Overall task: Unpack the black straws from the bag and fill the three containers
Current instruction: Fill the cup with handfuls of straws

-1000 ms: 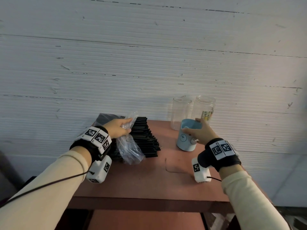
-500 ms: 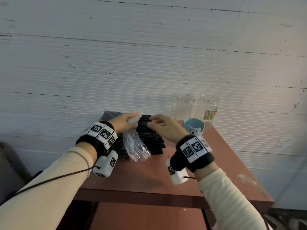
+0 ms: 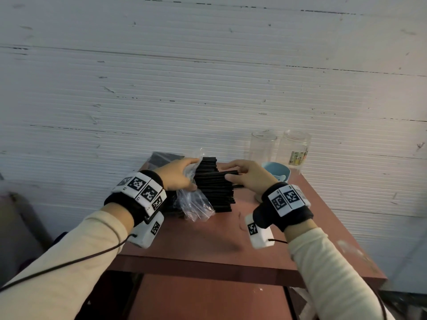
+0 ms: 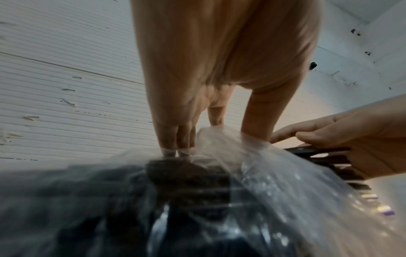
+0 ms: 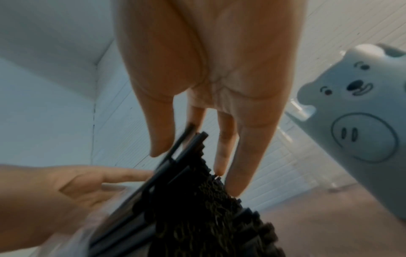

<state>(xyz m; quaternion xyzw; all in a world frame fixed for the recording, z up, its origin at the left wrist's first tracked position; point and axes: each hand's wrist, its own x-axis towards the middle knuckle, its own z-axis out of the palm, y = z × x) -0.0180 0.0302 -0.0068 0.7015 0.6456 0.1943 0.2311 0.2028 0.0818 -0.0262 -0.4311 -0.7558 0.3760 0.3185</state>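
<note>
My left hand grips the clear plastic bag at its open mouth, thumb and fingers curled into the film and holding it against the left side of the stack of black straws. From my left wrist the bag fills the lower part of the view, crinkled and shiny, with dark straws blurred behind the film and my fingertips pressed into the plastic.

My right hand is on the right side of the stack, at the straw ends. The thumb and fingers close around a few straws near the top of the stack, and those few stick out further to the right than the rest. From my right wrist the thumb sits on one side of those jutting straws and the other fingers lie along the stack's end face, where the round open ends show. My left hand shows at the lower left of that view.

The stack lies on the reddish-brown bench, partly out of the bag, with the bag bunched at its left and front. Right of the stack, just behind my right hand, stands the pale blue bear cup. Behind that cup, near the white wall, stand a clear tumbler and a clear jar with a coloured label, side by side.
</note>
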